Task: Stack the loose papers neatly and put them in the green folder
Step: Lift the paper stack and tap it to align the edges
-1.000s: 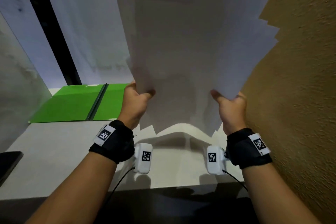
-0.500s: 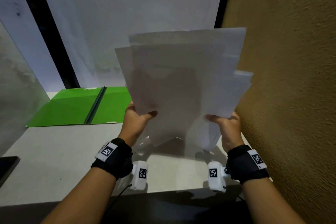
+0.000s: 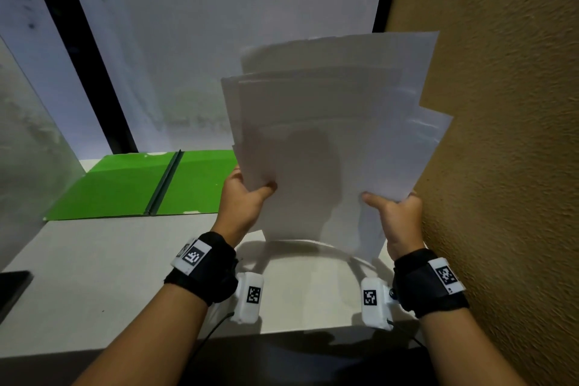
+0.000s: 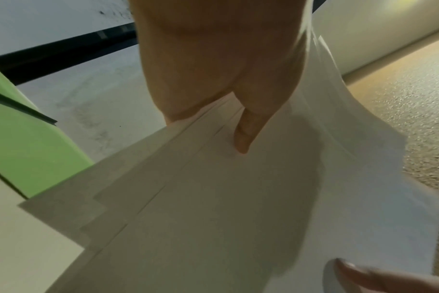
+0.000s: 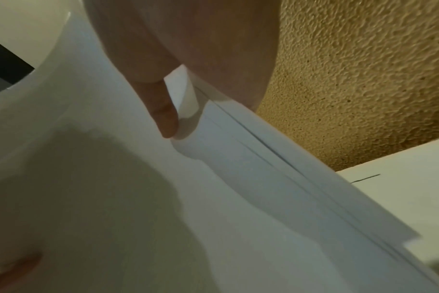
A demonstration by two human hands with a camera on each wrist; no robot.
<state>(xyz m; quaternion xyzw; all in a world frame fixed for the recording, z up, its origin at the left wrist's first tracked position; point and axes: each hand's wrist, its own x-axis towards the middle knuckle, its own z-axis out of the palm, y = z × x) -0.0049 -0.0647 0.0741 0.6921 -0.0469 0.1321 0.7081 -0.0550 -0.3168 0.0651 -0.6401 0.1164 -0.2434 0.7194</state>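
Several white papers (image 3: 329,135) stand upright above the table, their edges uneven and fanned toward the right. My left hand (image 3: 244,200) grips their lower left edge, thumb on the front sheet (image 4: 243,136). My right hand (image 3: 394,213) grips the lower right edge, thumb (image 5: 165,117) pressed on the sheets (image 5: 238,178). The bottom edges of the papers hang just above the table. The green folder (image 3: 131,188) lies open and flat at the back left of the table, its dark spine (image 3: 164,186) running front to back; a strip of it shows in the left wrist view (image 4: 25,148).
The white table (image 3: 94,276) carries the folder and the shadow of the papers. A rough tan wall (image 3: 501,135) stands close on the right. A white panel with a black strip (image 3: 81,50) rises behind. A dark object (image 3: 12,288) lies at the left edge.
The papers have come down from high in the view to just above the table, and their fanned edges have drawn closer together. Both hands have kept their grip.
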